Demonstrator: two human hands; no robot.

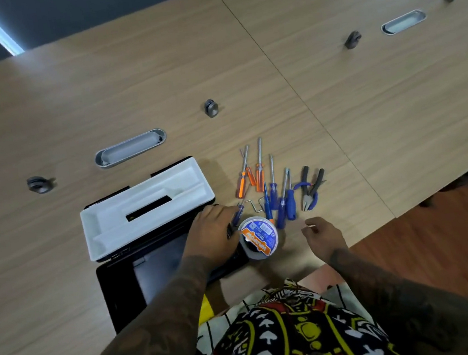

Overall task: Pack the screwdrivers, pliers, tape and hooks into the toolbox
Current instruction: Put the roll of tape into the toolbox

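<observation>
Two hands are at work at the near edge of the bench (35, 115). Leftmost, the black toolbox (122, 291) lies open; its interior shows dark and I can make out no tools in it. A white tray (145, 202) sits on its far part, its compartments bare.

Left hand (212, 232) rests on the right end of the toolbox, touching the tape roll (258, 239), which stands just beside the box with its orange-and-blue label up. Fingers are curled; a blue-handled screwdriver (237, 215) lies at the fingertips, but I cannot tell whether the hand grips the screwdriver, the tape, or nothing.

Right of the tape: orange-handled screwdrivers (249, 176), more blue-handled screwdrivers (283, 200), a bent metal hook (253, 204) among them, then blue-handled pliers (309, 189). All are on the bench, not yet packed.

Right hand (323, 235) hovers near the bench edge, loosely curled, thumb and forefinger close together; possibly pinching something small and pale, too small to tell.

Judgement: step in hand is probably moving the tape into the box. Best done by lifting it clear of the box wall, not sliding it, since screwdriver handles lie against it and could roll. Long tools would suit the tray channels.
</observation>
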